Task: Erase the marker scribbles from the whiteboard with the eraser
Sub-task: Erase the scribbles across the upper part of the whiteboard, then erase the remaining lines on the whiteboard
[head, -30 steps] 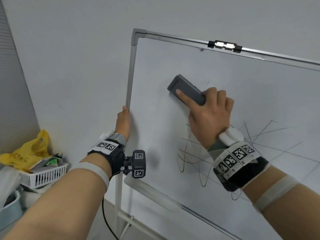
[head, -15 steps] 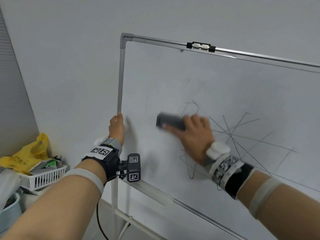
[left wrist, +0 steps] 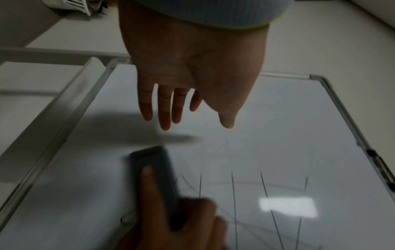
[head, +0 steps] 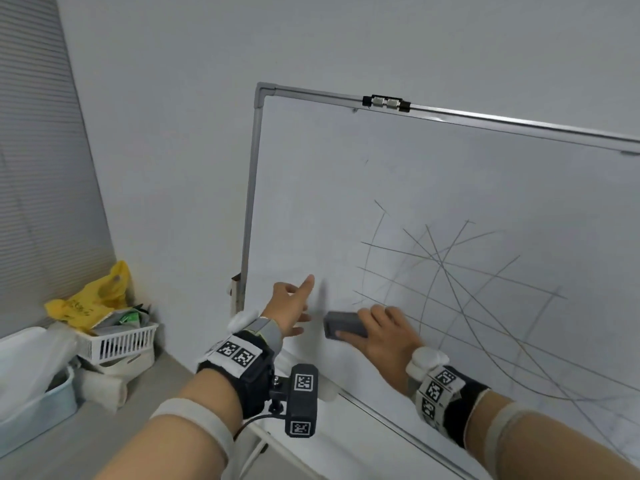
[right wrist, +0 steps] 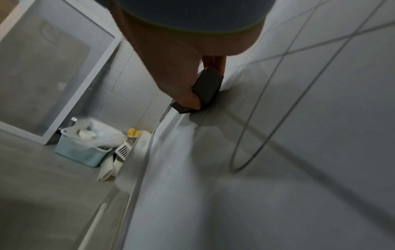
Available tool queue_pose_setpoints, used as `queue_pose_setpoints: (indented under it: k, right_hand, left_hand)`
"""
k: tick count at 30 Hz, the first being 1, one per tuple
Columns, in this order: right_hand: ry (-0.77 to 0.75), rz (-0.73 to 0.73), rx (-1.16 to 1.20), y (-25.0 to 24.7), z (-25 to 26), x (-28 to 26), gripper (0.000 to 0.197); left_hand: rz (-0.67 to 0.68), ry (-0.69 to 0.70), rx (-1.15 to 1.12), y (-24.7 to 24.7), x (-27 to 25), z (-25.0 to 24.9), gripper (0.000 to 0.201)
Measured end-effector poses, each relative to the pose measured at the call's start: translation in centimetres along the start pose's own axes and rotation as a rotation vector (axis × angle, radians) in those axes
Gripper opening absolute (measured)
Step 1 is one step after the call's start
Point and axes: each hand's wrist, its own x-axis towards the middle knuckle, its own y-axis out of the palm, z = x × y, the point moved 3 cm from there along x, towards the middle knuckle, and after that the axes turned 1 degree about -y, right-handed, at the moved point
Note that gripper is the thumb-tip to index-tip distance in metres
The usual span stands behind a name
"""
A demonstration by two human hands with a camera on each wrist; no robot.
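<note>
Two hands work at the board's lower left area. Right hand (head: 384, 336) grips the dark grey eraser (head: 344, 325), thumb on the near edge, fingers curled over the far edge, index finger lying along its back; the right wrist view shows the eraser's face flat against the whiteboard (head: 311, 188). Left hand (head: 289, 306) is spread with straight, slightly parted fingers, holding nothing, just left of the eraser; contact with the board surface cannot be told. Marker scribbles (head: 446, 268), crossing straight lines and long arcs, lie right of the eraser, running toward the lower right. Top frame carries a black and silver clip (head: 386, 103). Left of the board: white slotted basket (head: 119, 342), yellow bag (head: 91, 299), pale blue bin (head: 36, 407).
</note>
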Motion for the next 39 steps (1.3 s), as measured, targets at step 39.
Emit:
queue_pose_setpoints:
  k: [39]
  right_hand:
    - [0.741,-0.416,-0.247,-22.1,-20.8,1.7,0.041]
  left_hand:
    - [-0.459,0.551,-0.019,6.4,-7.4,-18.2,0.058]
